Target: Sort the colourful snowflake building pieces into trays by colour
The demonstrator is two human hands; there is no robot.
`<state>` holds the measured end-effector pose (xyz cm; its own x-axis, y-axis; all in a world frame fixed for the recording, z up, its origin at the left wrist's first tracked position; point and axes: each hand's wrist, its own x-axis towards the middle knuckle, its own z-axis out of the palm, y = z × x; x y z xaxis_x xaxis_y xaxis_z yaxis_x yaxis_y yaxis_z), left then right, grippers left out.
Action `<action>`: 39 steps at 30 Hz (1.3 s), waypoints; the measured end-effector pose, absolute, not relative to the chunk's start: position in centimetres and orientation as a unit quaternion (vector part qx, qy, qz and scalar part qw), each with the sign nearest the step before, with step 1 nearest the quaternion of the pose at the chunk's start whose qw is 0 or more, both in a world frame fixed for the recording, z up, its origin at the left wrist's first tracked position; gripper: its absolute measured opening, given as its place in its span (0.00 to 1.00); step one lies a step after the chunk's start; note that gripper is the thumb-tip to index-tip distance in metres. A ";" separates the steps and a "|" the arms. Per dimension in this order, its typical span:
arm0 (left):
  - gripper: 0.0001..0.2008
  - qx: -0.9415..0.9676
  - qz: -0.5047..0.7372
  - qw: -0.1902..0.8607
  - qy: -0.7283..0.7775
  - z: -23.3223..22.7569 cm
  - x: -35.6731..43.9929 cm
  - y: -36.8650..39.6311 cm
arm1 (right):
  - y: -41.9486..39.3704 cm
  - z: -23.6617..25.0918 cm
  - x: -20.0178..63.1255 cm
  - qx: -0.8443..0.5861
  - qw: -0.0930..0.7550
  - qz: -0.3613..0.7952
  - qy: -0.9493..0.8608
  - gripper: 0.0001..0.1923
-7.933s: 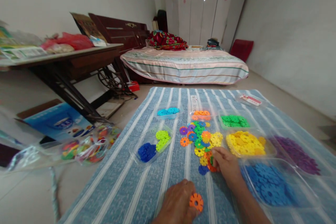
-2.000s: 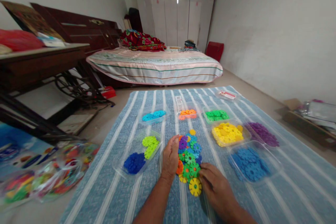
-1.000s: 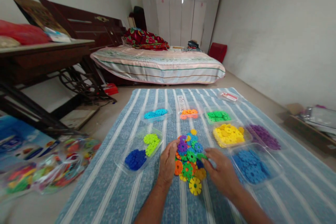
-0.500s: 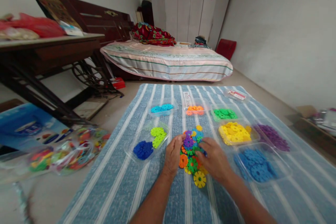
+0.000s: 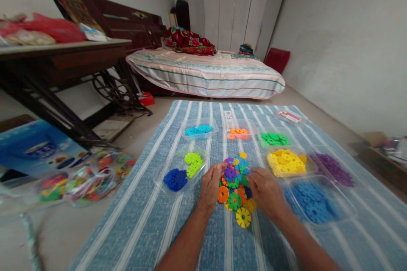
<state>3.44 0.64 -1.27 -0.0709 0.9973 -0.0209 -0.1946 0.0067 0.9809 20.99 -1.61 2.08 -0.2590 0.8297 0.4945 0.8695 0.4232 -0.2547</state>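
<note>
Both hands flank the mixed pile of snowflake discs (image 5: pixel 235 186) on the striped mat (image 5: pixel 178 228): left hand (image 5: pixel 212 186) and right hand (image 5: pixel 266 190) rest loosely curled against it, fingers gripping nothing. This looks like gathering the pile; pinching out a single disc comes next.

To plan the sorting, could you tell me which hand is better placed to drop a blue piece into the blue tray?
Probably the right hand: it rests beside the blue tray.
</note>
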 end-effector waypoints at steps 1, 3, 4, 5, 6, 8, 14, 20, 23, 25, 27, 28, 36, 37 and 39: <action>0.23 0.427 0.560 0.531 0.471 -1.3 3.4 0.6 | -0.8 2.9 21.6 -0.537 0.284 -0.053 -0.792 0.15; 0.23 0.428 0.559 0.531 0.471 -1.2 3.4 0.6 | 1.2 4.9 23.3 -0.549 0.262 -0.102 -0.787 0.16; 0.23 0.428 0.559 0.532 0.470 -1.2 3.4 0.6 | 2.4 6.0 24.2 -0.563 0.249 -0.128 -0.778 0.16; 0.23 0.428 0.559 0.534 0.469 -1.2 3.4 0.6 | 3.4 7.0 25.1 -0.584 0.238 -0.155 -0.760 0.16; 0.24 0.428 0.558 0.536 0.468 -1.2 3.4 0.6 | 4.4 7.9 25.9 -0.612 0.234 -0.184 -0.733 0.16; 0.24 0.427 0.558 0.537 0.467 -1.1 3.4 0.6 | 5.5 9.0 26.7 -0.659 0.246 -0.216 -0.677 0.13; 0.23 0.431 0.558 0.537 0.463 -1.0 3.5 0.5 | 1.3 5.5 21.3 -0.531 0.290 -0.083 -0.792 0.12; 0.21 0.415 0.563 0.553 0.452 -1.0 3.3 0.6 | -3.3 2.2 15.2 -0.472 0.202 0.017 -0.858 0.18; 0.22 0.407 0.561 0.558 0.456 -1.1 3.4 0.6 | -3.6 1.8 14.9 -0.480 0.199 0.021 -0.855 0.18; 0.23 0.407 0.559 0.558 0.459 -1.0 3.4 0.6 | -3.5 1.6 15.1 -0.480 0.209 0.015 -0.852 0.17; 0.23 0.408 0.558 0.557 0.461 -1.0 3.4 0.6 | -3.5 1.5 15.3 -0.474 0.223 0.011 -0.852 0.16; 0.23 0.409 0.558 0.556 0.461 -1.0 3.4 0.6 | -3.5 1.4 15.4 -0.470 0.231 0.011 -0.852 0.16; 0.23 0.412 0.551 0.555 0.466 -1.0 3.4 0.6 | -2.4 0.8 16.6 -0.472 0.288 0.050 -0.831 0.10; 0.23 0.412 0.551 0.555 0.468 -0.9 3.4 0.6 | -2.3 0.8 16.8 -0.475 0.291 0.060 -0.829 0.12; 0.23 0.410 0.552 0.554 0.470 -0.9 3.4 0.6 | -2.0 1.1 17.2 -0.476 0.292 0.093 -0.824 0.13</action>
